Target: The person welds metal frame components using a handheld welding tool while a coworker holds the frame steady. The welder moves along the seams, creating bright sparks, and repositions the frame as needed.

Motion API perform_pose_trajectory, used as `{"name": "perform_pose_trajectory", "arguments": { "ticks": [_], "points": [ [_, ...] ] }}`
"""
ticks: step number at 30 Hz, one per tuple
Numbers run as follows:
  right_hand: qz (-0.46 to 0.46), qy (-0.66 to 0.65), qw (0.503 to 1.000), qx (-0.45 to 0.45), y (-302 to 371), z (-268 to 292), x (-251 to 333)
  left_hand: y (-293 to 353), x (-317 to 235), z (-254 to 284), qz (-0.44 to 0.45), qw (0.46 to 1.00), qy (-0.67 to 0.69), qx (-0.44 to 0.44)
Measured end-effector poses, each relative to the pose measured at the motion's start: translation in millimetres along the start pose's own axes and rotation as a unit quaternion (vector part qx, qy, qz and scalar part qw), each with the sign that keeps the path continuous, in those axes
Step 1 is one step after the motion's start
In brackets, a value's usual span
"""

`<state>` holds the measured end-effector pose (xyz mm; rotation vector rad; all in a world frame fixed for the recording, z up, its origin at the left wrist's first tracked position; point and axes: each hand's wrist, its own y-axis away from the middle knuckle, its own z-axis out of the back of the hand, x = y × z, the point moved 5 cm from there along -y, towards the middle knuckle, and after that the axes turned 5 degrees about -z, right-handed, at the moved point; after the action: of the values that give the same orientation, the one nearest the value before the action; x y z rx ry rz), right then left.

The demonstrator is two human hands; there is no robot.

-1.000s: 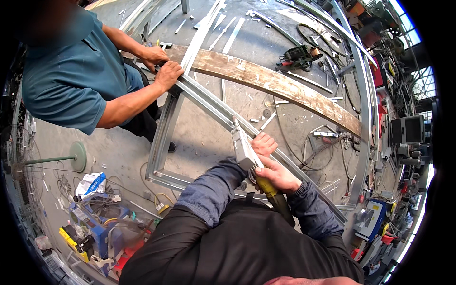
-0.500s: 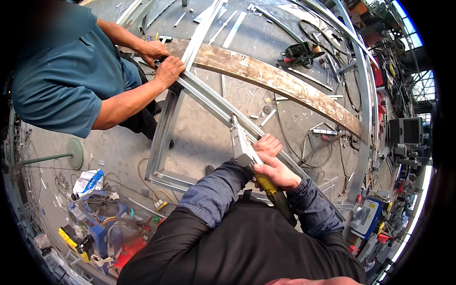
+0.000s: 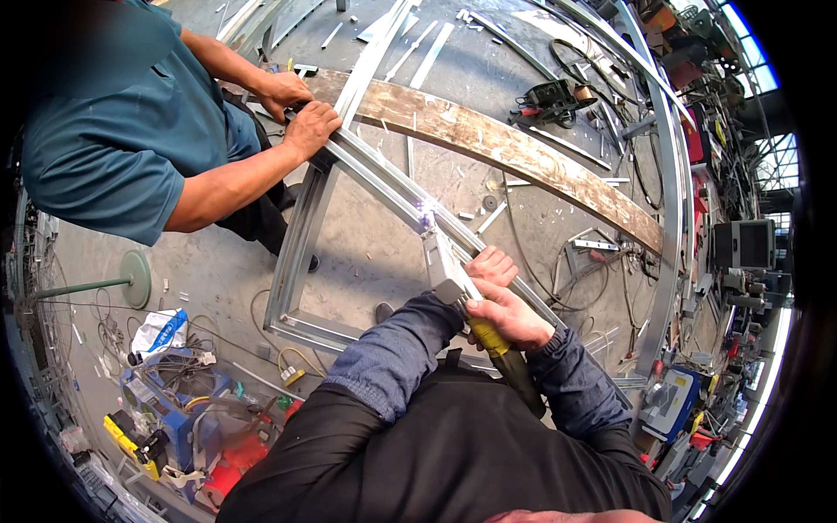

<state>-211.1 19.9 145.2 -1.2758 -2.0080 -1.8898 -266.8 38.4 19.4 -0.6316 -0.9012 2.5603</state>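
My right hand [image 3: 516, 319] is closed round the yellow grip of a welding gun [image 3: 446, 272] with a silver-grey head. The gun's tip touches down on a long galvanized steel rail [image 3: 384, 179], where a small violet-white glow shows. My left hand [image 3: 493, 265] reaches past behind the gun, and its fingers curl over the same rail; its palm is hidden. At the rail's far left end, a co-worker's two hands [image 3: 311, 131] press on the joint with an upright frame piece [image 3: 299, 240].
A worn wooden plank [image 3: 506, 144] crosses behind the rail. Metal offcuts, cables and a black cable reel [image 3: 554, 100] litter the concrete floor. At lower left stand a blue machine [image 3: 179, 397], a yellow-black tool case [image 3: 131, 440] and a green round-based stand [image 3: 135, 279]. Shelves of equipment line the right.
A bright violet-white glow now shows at the gun's tip, where none was before. My hands and the co-worker's hands stay almost in place.
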Motion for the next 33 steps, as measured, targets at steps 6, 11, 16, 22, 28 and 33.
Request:
{"name": "perform_pose_trajectory", "arguments": {
  "ticks": [6, 11, 16, 22, 28, 33],
  "points": [
    [-0.015, -0.014, 1.0, 0.002, 4, -6, 6, 1, 0, -5, -0.003, 1.0, 0.002, -0.006],
    [0.004, 0.014, 1.0, -0.008, 4, -3, 5, 1, -1, -4, -0.008, 1.0, -0.009, -0.004],
    [-0.018, 0.008, 1.0, -0.001, 7, -2, 5, 0, 0, 0, -0.007, 1.0, -0.007, -0.02],
    [-0.008, 0.035, 0.999, -0.02, 10, 1, 4, 0, -1, 0, -0.007, 1.0, -0.005, -0.019],
    [-0.023, 0.014, 1.0, -0.001, 12, 1, 2, -2, -1, 0, -0.005, 0.999, 0.0, -0.037],
    [-0.011, 0.026, 1.0, -0.006, 11, 2, 1, -1, -1, -2, 0.0, 1.0, -0.008, -0.03]
  ]
}}
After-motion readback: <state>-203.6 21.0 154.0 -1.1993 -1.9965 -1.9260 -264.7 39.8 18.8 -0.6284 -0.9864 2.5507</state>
